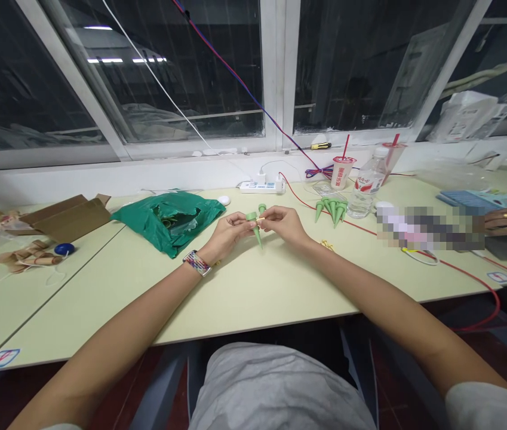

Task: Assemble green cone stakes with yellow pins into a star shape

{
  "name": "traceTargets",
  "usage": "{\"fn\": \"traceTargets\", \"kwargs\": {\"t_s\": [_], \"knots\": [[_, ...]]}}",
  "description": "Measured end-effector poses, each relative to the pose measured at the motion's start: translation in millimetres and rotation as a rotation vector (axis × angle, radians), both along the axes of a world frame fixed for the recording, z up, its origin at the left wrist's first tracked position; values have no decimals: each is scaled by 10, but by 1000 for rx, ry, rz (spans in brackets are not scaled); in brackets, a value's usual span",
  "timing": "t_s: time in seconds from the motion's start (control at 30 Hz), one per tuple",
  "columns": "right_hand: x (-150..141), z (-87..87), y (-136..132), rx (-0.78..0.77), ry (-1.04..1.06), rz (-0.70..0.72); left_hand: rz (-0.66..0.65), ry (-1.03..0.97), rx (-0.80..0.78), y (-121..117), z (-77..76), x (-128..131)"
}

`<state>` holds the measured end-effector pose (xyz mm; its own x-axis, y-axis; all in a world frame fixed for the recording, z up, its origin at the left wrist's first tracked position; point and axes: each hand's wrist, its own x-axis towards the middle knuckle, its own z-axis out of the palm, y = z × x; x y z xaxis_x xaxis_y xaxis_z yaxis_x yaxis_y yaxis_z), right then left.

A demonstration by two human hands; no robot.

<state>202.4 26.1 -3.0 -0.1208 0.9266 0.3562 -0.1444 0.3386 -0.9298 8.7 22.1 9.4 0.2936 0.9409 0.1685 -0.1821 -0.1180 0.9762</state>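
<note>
Stretching windows (190, 71): dark panes in pale frames at twelve o'clock, reckoned from the held cone (252, 220).
Table (217, 298): pale yellow-green, beneath everything below.
Green bag (141, 216): crumpled, torn open on top, at nine o'clock.
Cardboard (74, 222): folded brown piece past the bag, at nine o'clock.
Left hand (232, 233): fingertips pinching the held cone by its wide upper end; a patterned band circles the wrist.
Right hand (285, 224): thumb and fingers closed on a small yellowish piece (260, 220), right beside the cone.
Bottle (363, 188): clear with a red-and-white label, at two o'clock, near two cups (341, 173) with red straws.
Power strip (260, 187): white, at twelve o'clock, below the windows.
Cone cluster (332, 210): several green cones lying together, at three o'clock.
Held cone: green, tip downward, between both hands at the clock's centre.
Second cone (262, 208): green, just beyond the fingers at one o'clock, lower part hidden.
Yellow bits (327, 245): tiny, near the right forearm, toward four o'clock.
</note>
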Motion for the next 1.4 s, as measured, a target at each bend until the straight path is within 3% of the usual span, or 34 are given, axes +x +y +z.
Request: {"fn": "traceTargets", "kwargs": {"t_s": [0.23,0.4,0.67,0.83,1.0,1.17,1.4], "knots": [[4,64,-63,-75,75,63,53,133,109,-15,62,-50],[14,147,-118,-41,120,99,74,161,200,-18,128,-74],[-6,138,-83,56,4,69,-13,73,116,-2,73,-64],[356,338,-51,43,-334,200,-55,-1,73,4,59,-28],[1074,476,-220,54,-882,6,-42,-12,22,37,31,4],[1411,329,-501,45,-1189,-97,-69,-3,9,42,-2,37],[1527,112,-606,1,-1184,-149,-79,39,23,-1,-16,29]]}}
